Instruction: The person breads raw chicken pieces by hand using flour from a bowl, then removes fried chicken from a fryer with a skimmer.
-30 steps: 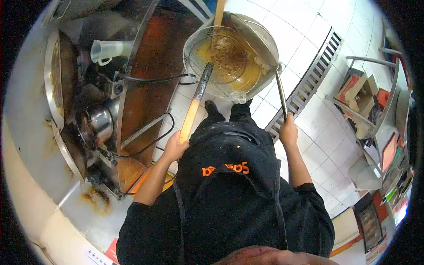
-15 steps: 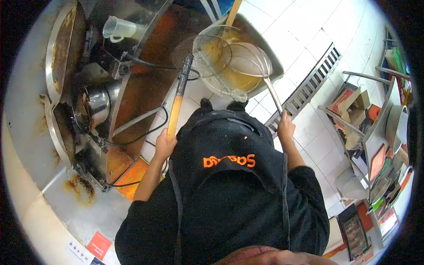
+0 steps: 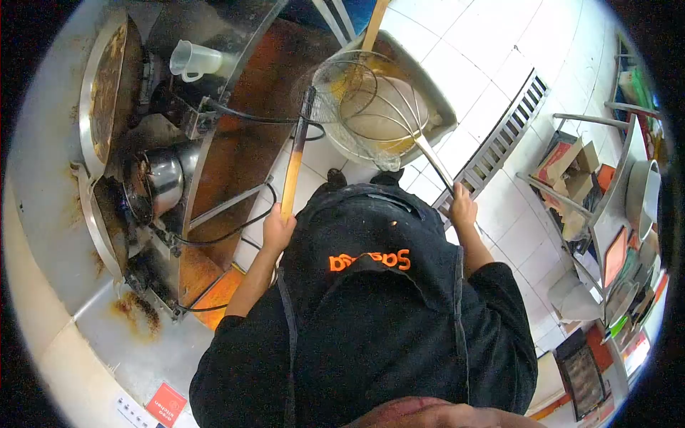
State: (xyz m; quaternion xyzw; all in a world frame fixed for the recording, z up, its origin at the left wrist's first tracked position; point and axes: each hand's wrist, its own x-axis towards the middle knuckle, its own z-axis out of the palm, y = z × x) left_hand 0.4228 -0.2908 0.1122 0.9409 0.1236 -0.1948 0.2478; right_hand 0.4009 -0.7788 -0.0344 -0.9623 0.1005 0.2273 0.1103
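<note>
My left hand (image 3: pixel 279 228) is wrapped round the wooden handle of a wire mesh strainer (image 3: pixel 291 175), whose handle is blackened near the basket. In my right hand (image 3: pixel 464 207) is the metal handle of a second strainer (image 3: pixel 437 162) with a round basket. Both baskets overlap above a large pale tub (image 3: pixel 444 118) holding yellowish liquid. Whether either basket touches the liquid is hard to tell. A wooden stick (image 3: pixel 375 25) leans at the tub's far rim.
To my left is a greasy stove counter with a clear measuring jug (image 3: pixel 196 60), a metal pot (image 3: pixel 163 178) and a black hose (image 3: pixel 235 114). A floor drain grate (image 3: pixel 499 132) runs along the right. A shelf with a cardboard box (image 3: pixel 576 167) stands farther right.
The right strainer's basket has shifted left and slightly down, bringing it more over the left strainer. My left hand has moved slightly to the right.
</note>
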